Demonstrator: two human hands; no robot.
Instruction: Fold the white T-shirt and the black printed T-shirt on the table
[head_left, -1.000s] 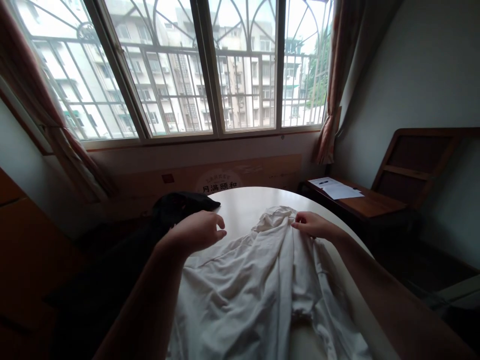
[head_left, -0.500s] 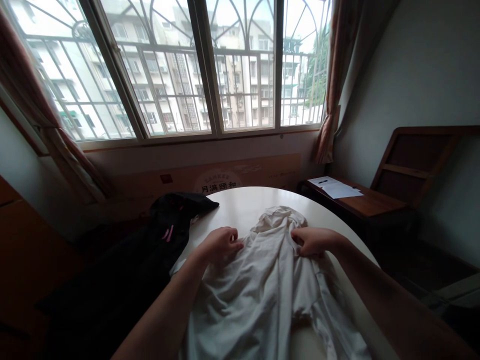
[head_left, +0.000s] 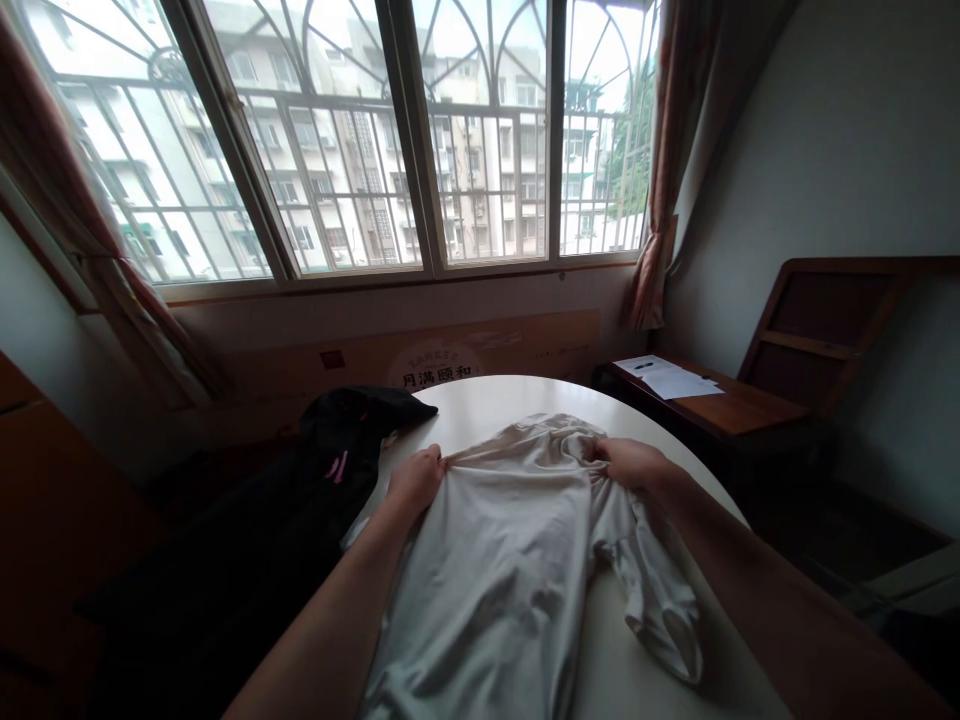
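White garment [head_left: 502, 550] lies lower ctr of frame, spread on the round counter [head_left: 480, 402], which is also white. L hand [head_left: 417, 482], just left of ctr: grip clenched on the cloth's edge. R hand [head_left: 636, 463], right of ctr: grip grasping a bunched bit nr the garment's top end; fabric taut btwn the two. Sleeve [head_left: 664, 610] lies loose, lower right of ctr. Black cloth [head_left: 330, 425] w/ pink marks at counter's left edge, mid-left. Papers [head_left: 679, 382] on wooden seat [head_left: 765, 408], mid-right.
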